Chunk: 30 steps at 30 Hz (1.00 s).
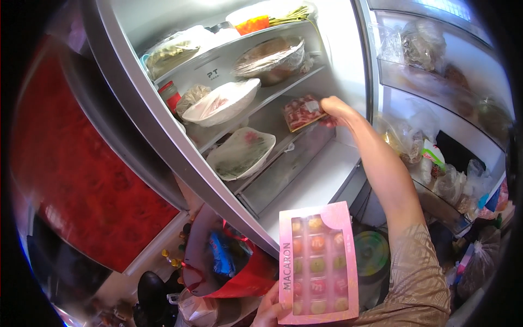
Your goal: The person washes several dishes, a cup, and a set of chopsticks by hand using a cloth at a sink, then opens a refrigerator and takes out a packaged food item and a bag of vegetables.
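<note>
My right hand [336, 111] reaches into an open refrigerator and grips the right edge of a wrapped tray of sliced meat [301, 112], which is over the lower glass shelf. My left hand [270, 304] holds a pink box of macarons [318, 265] by its lower left corner; the colored macarons show through its window. To the left of the meat, a white dish with a floral mark [245, 153] sits on the same shelf. On the shelf above are a film-covered white bowl [222, 102], a large film-covered bowl [269, 59] and a red-lidded jar [168, 95].
The refrigerator door [374, 81] stands open at the right, its racks full of plastic bags. A tub with orange contents [252, 25] is on the top shelf. Below the fridge's left edge stands a red bag [249, 280]; a round green-lidded container [371, 253] is behind the macaron box.
</note>
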Motion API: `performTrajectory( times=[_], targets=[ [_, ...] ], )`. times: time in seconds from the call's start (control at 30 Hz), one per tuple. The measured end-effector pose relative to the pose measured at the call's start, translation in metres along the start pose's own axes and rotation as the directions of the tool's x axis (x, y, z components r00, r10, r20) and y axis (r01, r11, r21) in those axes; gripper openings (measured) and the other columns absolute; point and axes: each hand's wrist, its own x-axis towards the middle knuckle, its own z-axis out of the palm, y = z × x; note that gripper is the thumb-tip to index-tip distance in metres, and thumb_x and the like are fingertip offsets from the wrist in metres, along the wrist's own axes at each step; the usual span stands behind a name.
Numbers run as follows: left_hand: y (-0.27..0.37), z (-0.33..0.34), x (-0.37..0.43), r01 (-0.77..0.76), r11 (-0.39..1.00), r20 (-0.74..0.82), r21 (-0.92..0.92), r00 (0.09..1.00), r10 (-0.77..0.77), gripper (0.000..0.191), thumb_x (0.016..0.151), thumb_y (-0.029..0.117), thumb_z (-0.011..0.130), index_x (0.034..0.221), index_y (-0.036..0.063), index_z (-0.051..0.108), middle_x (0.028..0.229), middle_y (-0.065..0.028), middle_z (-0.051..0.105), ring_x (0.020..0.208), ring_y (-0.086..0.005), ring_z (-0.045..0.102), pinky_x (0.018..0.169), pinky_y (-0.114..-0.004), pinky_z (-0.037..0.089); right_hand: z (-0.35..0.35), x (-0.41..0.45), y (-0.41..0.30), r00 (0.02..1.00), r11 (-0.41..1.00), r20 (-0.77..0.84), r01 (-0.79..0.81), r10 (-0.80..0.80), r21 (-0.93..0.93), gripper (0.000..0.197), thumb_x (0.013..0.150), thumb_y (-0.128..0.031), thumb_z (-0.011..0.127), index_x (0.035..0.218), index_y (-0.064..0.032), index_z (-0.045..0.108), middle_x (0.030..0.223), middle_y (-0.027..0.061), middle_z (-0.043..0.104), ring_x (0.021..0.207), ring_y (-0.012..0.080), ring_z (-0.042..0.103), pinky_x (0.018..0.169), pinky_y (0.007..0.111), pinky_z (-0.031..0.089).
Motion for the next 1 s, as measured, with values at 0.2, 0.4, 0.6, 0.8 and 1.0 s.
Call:
performTrajectory(
  times=[0.2, 0.4, 0.6, 0.8, 1.0],
  targets=[
    [0.025, 0.047, 0.064, 0.078, 0.990, 0.249, -0.118, 0.967, -0.046, 0.059, 0.078, 0.022, 0.063, 0.126, -0.0035, 0.041, 0.114, -0.0126, 0.055, 0.106, -0.0215, 0.055, 0.090, -0.034, 0.046, -0.062, -0.036, 0.105, 0.844, 0.847, -0.149, 0.528, -0.515, 0.057, 0.016, 0.087, -0.018, 0.048, 0.083, -0.0044, 0.055, 0.080, 0.0089, 0.059, 0.061, 0.0195, 0.059, 0.055, 0.033, 0.052],
    [0.072, 0.101, 0.137, -0.048, 0.958, 0.195, -0.283, 0.975, 0.106, 0.043, 0.084, 0.029, 0.048, 0.114, -0.0022, 0.051, 0.091, -0.0122, 0.063, 0.066, -0.0200, 0.061, 0.047, -0.029, 0.048, -0.025, -0.172, 0.155, 0.973, 0.726, -0.194, 0.223, -0.125, 0.650, 0.005, 0.079, -0.006, 0.053, 0.082, -0.0074, 0.050, 0.076, 0.0032, 0.054, 0.060, 0.0122, 0.052, 0.045, 0.025, 0.042],
    [0.112, 0.158, 0.270, -0.245, 0.962, -0.061, -0.123, 0.969, 0.239, 0.028, 0.082, 0.030, 0.056, 0.099, 0.0072, 0.054, 0.082, -0.0058, 0.059, 0.062, -0.0164, 0.056, 0.043, -0.028, 0.042, -0.031, -0.263, 0.224, 0.984, 0.696, -0.166, 0.079, 0.059, 0.714, 0.017, 0.069, 0.002, 0.054, 0.083, -0.0076, 0.050, 0.072, 0.0015, 0.052, 0.059, 0.0105, 0.049, 0.049, 0.020, 0.038],
    [0.159, 0.114, 0.373, -0.312, 0.926, -0.177, -0.213, 0.944, 0.277, 0.043, 0.089, 0.039, 0.055, 0.112, 0.0031, 0.050, 0.109, -0.0119, 0.053, 0.096, -0.0264, 0.055, 0.083, -0.043, 0.050, -0.037, -0.300, 0.235, 1.000, 0.731, 0.003, 0.014, -0.022, 0.682, 0.022, 0.064, 0.004, 0.056, 0.082, -0.0071, 0.049, 0.077, 0.0013, 0.055, 0.066, 0.0100, 0.052, 0.060, 0.023, 0.043],
    [0.053, 0.117, 0.267, -0.421, 0.881, -0.097, 0.216, 0.888, 0.448, 0.070, 0.085, 0.030, 0.062, 0.142, 0.0079, 0.027, 0.140, -0.0087, 0.033, 0.123, -0.0245, 0.038, 0.099, -0.050, 0.033, -0.044, -0.309, 0.228, 0.998, 0.691, 0.024, 0.027, -0.064, 0.722, 0.026, 0.064, 0.005, 0.059, 0.085, -0.0053, 0.048, 0.083, 0.0065, 0.061, 0.076, 0.0146, 0.060, 0.070, 0.026, 0.048]
  ],
)
